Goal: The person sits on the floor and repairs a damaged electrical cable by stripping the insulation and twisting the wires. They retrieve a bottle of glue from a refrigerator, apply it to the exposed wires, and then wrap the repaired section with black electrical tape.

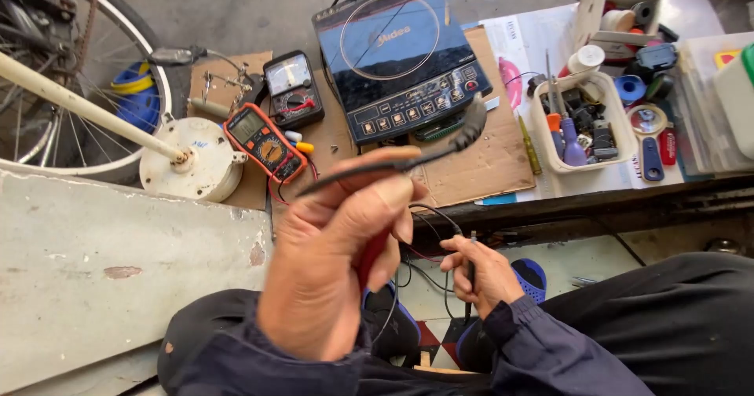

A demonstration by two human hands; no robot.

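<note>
My left hand (330, 266) is raised close to the camera, fingers closed on a black cable (377, 168). The cable runs up and to the right and ends in a thick moulded tip (471, 125). A red handle (373, 256) also shows under the same fingers. Lower down, my right hand (481, 274) pinches a thin black probe (471, 264) upright, with thin black wires (428, 215) looping between the two hands. Beyond the hands lie an orange digital multimeter (265, 141) and a black induction cooker (400, 50) on cardboard (479, 168).
A black analog meter (292, 88) sits beside the orange one. A white round motor housing (192, 160) with a pale rod lies at the left, by a bicycle wheel (94, 74). A white tray of small tools (581, 121) and tape rolls stand at the right. A concrete slab (102, 262) borders my left knee.
</note>
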